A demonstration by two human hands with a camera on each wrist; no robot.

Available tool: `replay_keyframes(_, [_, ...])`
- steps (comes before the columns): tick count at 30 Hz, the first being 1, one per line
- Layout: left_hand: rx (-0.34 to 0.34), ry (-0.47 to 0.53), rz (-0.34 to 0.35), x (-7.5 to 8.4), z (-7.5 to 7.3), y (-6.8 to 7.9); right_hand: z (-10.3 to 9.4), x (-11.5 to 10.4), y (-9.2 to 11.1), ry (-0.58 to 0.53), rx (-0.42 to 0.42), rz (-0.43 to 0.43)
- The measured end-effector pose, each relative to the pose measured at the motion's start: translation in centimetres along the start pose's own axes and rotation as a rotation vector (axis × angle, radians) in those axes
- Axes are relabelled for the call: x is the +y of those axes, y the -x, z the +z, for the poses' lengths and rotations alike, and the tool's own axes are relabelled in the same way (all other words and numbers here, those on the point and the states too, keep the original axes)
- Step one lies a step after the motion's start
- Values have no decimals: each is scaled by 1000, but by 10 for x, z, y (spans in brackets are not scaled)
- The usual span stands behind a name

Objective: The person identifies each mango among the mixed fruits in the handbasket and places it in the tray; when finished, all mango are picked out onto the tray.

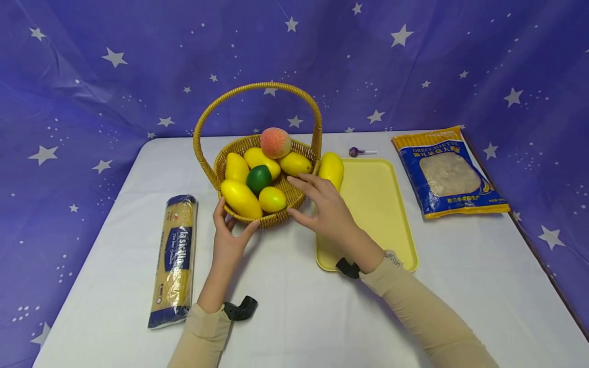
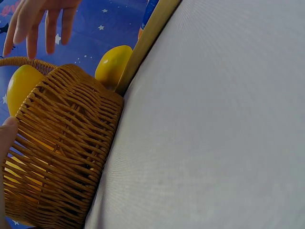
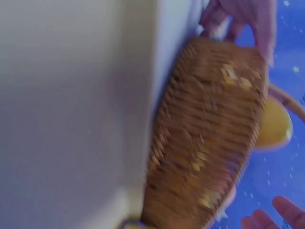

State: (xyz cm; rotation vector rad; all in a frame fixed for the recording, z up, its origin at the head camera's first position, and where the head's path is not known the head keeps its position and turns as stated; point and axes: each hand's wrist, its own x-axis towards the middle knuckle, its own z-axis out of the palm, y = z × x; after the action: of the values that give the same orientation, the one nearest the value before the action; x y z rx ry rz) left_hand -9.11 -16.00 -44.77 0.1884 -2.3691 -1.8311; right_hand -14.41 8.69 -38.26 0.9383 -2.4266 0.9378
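Observation:
A wicker basket (image 1: 289, 193) with a tall arched handle stands at the middle back of the table. It holds several yellow mangoes (image 1: 241, 198), a small lemon-like yellow fruit (image 1: 272, 199), a dark green fruit (image 1: 258, 179) and a pinkish peach (image 1: 276, 143). My left hand (image 1: 228, 244) holds the basket at its front left, thumb at the rim and fingers round the side. My right hand (image 1: 327, 209) is over the basket's right rim, its fingers spread and nothing held. In the left wrist view, the basket's woven wall (image 2: 62, 143) fills the left side.
Right of the basket lies a yellow tray (image 1: 375, 204), with another mango (image 1: 331, 168) at its back left corner. A lollipop (image 1: 354, 152) lies behind the tray. An orecchiette bag (image 1: 448, 174) is at the far right, a spaghetti pack (image 1: 177, 255) at the left.

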Motion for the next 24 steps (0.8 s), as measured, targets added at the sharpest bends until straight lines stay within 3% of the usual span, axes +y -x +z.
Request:
replay_keyframes(10, [6,-1,50,-3,1,-1,25,-13,-5,35,-50,-35])
replay_keyframes(18, [-36,16,23,28,-3,9,35,-15,-15,110,-124,17])
replay_keyframes(24, [-40,15,12,30,-3,9,37,-14,-18,149,-147,25])
